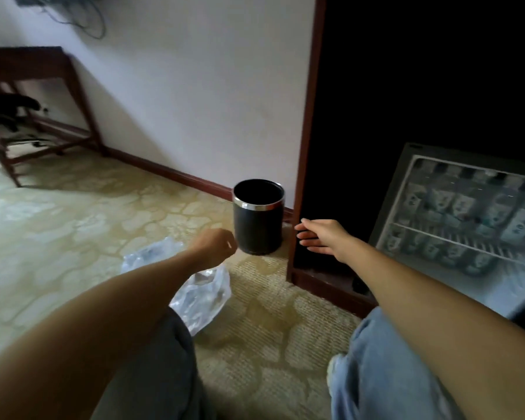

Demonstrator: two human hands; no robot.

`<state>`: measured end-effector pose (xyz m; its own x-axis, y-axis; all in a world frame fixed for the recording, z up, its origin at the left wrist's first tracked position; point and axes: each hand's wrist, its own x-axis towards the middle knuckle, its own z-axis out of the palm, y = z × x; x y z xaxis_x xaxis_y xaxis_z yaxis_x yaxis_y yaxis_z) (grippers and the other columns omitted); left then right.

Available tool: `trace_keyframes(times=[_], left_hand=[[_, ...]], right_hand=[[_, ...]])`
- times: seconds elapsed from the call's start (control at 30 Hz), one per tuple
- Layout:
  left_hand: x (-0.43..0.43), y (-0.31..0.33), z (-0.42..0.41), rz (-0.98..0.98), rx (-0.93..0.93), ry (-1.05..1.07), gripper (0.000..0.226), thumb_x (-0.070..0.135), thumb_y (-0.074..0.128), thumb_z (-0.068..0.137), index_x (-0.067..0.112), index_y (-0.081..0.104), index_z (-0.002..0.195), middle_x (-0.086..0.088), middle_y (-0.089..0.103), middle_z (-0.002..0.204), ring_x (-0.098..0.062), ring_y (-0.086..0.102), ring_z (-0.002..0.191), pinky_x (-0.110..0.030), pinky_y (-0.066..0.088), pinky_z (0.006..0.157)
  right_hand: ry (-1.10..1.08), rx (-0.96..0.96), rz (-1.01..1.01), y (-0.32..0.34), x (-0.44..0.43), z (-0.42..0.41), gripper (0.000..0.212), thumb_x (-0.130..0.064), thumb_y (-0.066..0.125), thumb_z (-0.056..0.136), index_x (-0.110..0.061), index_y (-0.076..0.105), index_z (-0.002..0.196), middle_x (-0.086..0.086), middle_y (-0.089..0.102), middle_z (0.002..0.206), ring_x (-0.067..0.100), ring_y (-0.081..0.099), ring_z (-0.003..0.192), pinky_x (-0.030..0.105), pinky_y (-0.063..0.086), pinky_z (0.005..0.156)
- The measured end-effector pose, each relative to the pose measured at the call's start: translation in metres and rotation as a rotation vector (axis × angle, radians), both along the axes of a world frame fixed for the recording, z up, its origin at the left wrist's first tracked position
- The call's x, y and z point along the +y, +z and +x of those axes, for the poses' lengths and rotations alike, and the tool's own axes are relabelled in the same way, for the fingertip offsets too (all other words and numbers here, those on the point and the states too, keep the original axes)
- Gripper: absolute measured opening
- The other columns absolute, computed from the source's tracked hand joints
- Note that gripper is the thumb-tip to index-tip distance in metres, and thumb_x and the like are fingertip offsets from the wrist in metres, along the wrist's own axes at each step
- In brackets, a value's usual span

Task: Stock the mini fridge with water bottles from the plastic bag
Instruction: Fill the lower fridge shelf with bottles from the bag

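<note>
A wooden table (28, 65) is standing at ten o'clock. The crinkled clear plastic bag (203, 295) is lying on carpet (73, 225), at seven o'clock of the black metal-rimmed bin (258, 225). The left hand (215, 245) is hanging curled above it; any hold cannot be told. The right hand (319, 237) is reaching flat-fingered, empty. At three o'clock the mini fridge (406, 189) is showing blurred water bottles (455, 207).
</note>
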<state>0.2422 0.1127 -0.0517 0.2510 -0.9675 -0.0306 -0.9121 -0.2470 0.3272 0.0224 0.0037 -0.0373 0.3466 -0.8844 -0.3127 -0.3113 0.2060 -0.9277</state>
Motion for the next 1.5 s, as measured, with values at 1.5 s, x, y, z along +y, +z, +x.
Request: trace_keyframes(times=[1.5], left_hand=[[-0.025, -0.167, 0.173, 0.571, -0.220, -0.013, 0.043, 0.020, 0.057, 0.092, 0.018, 0.049, 0.135, -0.004, 0.052, 0.134, -0.024, 0.054, 0.120, -0.031, 0.045, 0.098]], right_hand=[[0.318, 0.561, 0.036, -0.238, -0.009, 0.295, 0.034, -0.002, 0.040, 0.096, -0.013, 0.072, 0.098, 0.009, 0.065, 0.118, 0.028, 0.059, 0.108, 0.032, 0.049, 0.092]])
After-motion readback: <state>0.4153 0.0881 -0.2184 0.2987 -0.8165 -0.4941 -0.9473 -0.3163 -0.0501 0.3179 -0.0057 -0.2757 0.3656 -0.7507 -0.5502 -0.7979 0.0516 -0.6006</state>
